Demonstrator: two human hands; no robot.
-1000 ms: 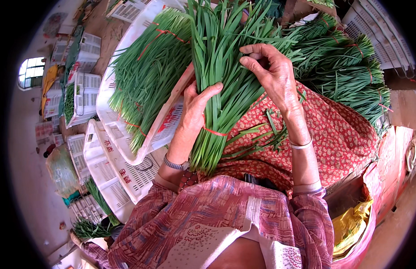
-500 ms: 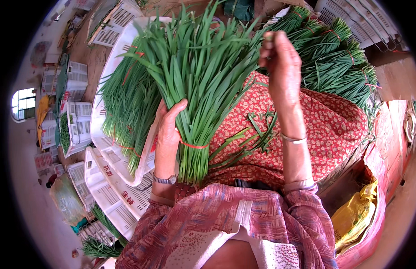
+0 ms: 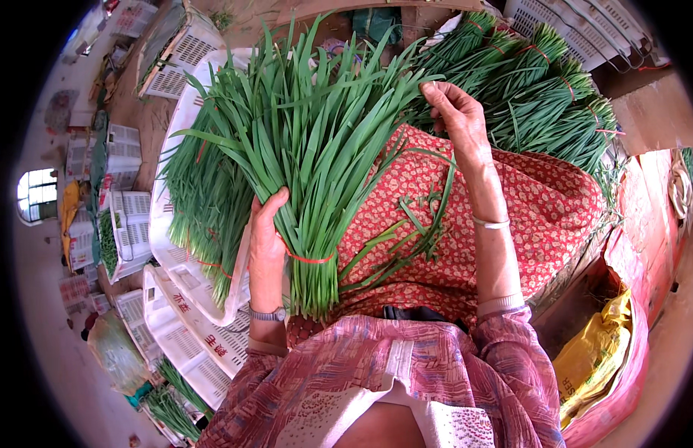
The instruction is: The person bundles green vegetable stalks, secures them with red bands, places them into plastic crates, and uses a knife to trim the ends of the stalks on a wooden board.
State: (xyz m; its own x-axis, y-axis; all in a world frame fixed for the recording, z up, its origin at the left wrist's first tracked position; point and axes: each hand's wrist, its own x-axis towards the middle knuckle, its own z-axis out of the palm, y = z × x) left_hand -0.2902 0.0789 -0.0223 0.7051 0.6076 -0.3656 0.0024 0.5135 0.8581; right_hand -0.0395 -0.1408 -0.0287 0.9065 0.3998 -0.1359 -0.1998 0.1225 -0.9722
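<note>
Gripping the leafy green bunch with the left hand: thumb over the near-left edge, fingers mostly hidden behind, just above the red band. Bunch is over the lap, left of centre, stems toward the body, leaves fanned outward and partly covering the white crate. Right hand half-curled at the bunch's upper right, thumb and index close together by a leaf tip; can't tell if the leaf is pinched. Loose leaves lie on the red floral cloth between the forearms. Crate holds more greens, tied. Stacked bunches with red ties sit past the right hand. Yellow bag is lower right, inside a pink sack.
</note>
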